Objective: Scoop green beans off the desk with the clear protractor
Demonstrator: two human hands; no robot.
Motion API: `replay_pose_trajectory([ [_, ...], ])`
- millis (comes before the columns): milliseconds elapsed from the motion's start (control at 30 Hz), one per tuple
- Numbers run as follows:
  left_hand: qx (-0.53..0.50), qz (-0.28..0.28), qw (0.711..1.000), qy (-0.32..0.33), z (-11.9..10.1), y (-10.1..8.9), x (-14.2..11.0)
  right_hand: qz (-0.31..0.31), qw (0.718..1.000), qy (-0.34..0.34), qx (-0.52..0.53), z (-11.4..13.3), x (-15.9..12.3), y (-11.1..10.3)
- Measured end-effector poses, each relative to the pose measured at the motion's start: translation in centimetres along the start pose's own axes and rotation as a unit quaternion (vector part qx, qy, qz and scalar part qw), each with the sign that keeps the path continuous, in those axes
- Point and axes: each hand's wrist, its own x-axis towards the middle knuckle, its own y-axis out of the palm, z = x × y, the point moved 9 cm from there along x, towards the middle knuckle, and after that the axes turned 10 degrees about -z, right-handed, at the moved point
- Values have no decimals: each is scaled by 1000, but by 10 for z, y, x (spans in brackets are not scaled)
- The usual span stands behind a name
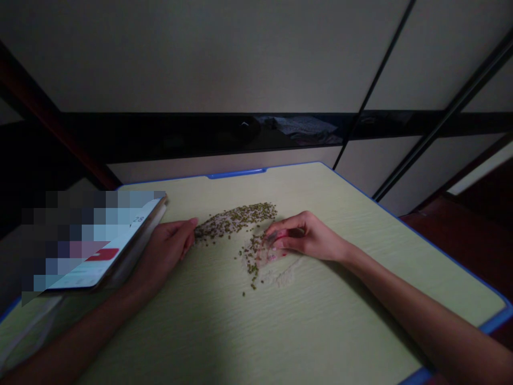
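Small green beans [230, 220], which look like mung beans, lie in a long pile across the middle of the table. My left hand [174, 238] is closed at the pile's left end; what its fingers pinch, if anything, is hidden. A looser cluster of beans [252, 256] is scattered nearer to me. My right hand [302, 235] bends over this cluster's right side, thumb and fingers closed around something small, dark and pinkish that I cannot make out. Beneath it lies a pale, crinkled, see-through patch [282, 275] with pinkish marks, perhaps thin plastic.
The pale green table [180, 331] has a blue edge and a blue handle [236, 174] at the back. A lit tablet [108, 262], partly blurred out, leans at the left beside my left forearm. Cabinet doors [208, 59] with a dark glossy band stand behind the table.
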Motion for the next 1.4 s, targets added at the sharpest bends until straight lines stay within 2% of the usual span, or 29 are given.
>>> replay_pose_trajectory([
  [233,-3,-1,1000,3,2,-1,1,12,1000,-8,-2,1,-1,0],
  [433,3,1,1000,1,1,0,1,17,999,1,39,1,-1,9],
  [667,8,-7,1000,1,2,-2,2,63,997,-17,42,5,-2,12],
  [1033,-2,-1,1000,6,1,-1,2,112,991,5,66,8,-10,14],
  [1167,3,-4,1000,4,3,-2,3,93,994,3,59,6,-8,10],
  [1333,7,-6,1000,8,3,-1,3,34,999,-8,35,3,-2,2],
  [1400,8,-5,1000,6,4,-1,3,34,999,-13,39,3,-1,5],
])
